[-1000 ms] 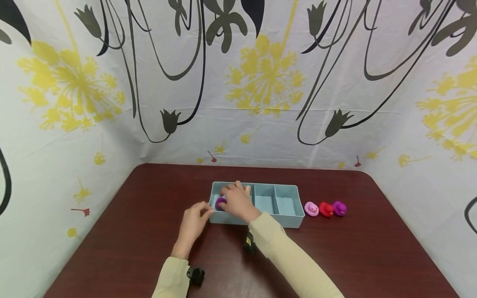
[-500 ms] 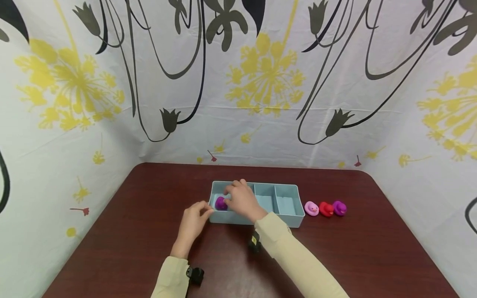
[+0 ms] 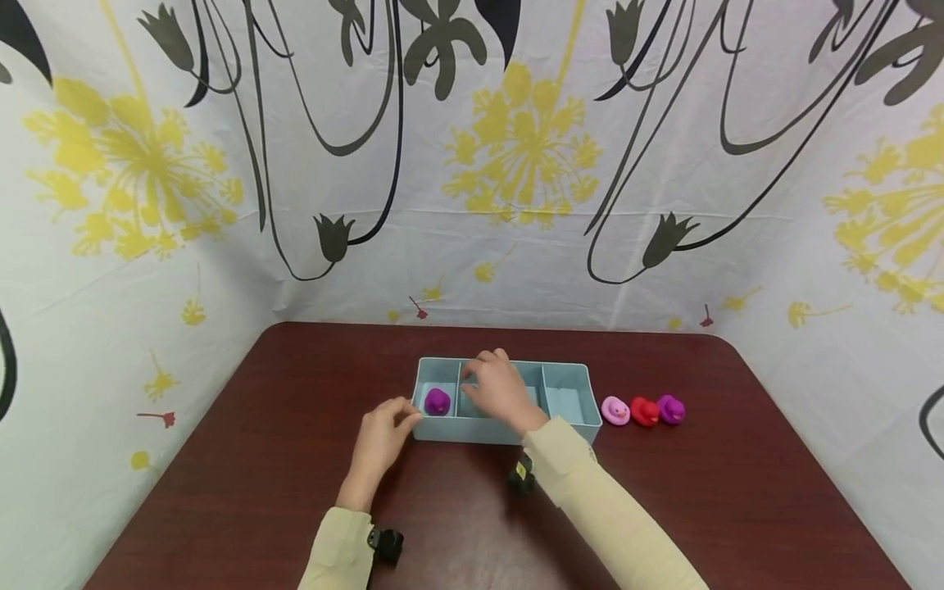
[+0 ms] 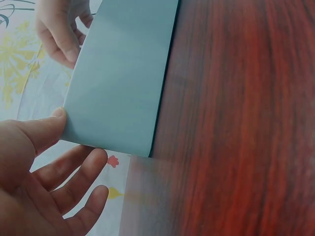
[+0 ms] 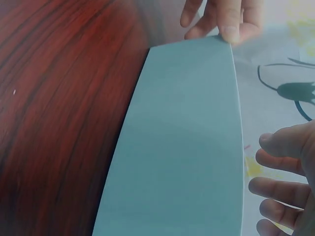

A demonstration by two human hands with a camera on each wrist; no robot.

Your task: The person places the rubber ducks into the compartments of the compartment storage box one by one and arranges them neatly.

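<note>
- The blue box (image 3: 472, 431) sits on the tabletop (image 3: 324, 385), its long side facing the person, with dividers splitting it crosswise; the right hand hides part of the inside.
- The left hand (image 3: 383, 434) has its grip closed in a pinch at the box's near left corner: thumb at the rim, fingertips against the end wall, the lower fingers loosely bent.
- The right hand (image 3: 503, 395) hangs over the middle of the box with its grip loosely open; thumb and fingers stand apart, and no object shows between them.
- The boxed purple duck (image 3: 437, 401) lies in the left-end compartment (image 3: 435, 375), apart from both hands.
- Just beyond the box's right end, a pink duck (image 3: 615, 411), a red duck (image 3: 645, 412) and an outer purple duck (image 3: 671, 409) stand in a row, close together; whether they touch is hard to tell.
- The ducks look like light, squeezable rubber, not fragile and probably a little slick. The rounded body, taken from two sides with thumb and fingertips, should give the surest hold; the small head offers less.
- The box looks like thin, stiff plastic, likely light enough to slide if bumped. A corner or the rim suits steadying it.
</note>
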